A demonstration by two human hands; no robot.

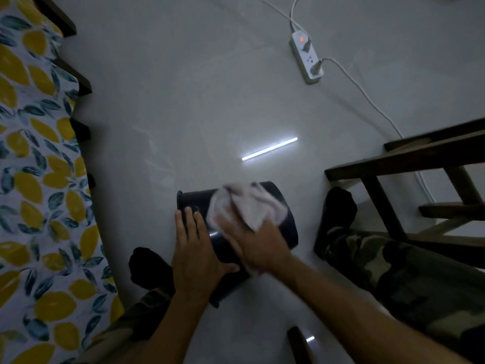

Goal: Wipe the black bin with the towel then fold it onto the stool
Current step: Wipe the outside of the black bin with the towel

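Observation:
The black bin point(287, 222) lies on its side on the pale floor between my legs, its rim toward the left. My left hand point(195, 254) rests flat on the bin's near side by the rim and steadies it. My right hand point(258, 246) presses a whitish towel point(246, 206) against the top of the bin; the hand and towel are blurred with motion. The wooden stool point(409, 164) stands at the right, just beyond my right leg.
A bed with a lemon-print sheet point(39, 179) runs along the left. A white power strip point(307, 57) with plugged cables lies on the floor at the top. A dark object point(299, 342) lies on the floor near my right forearm.

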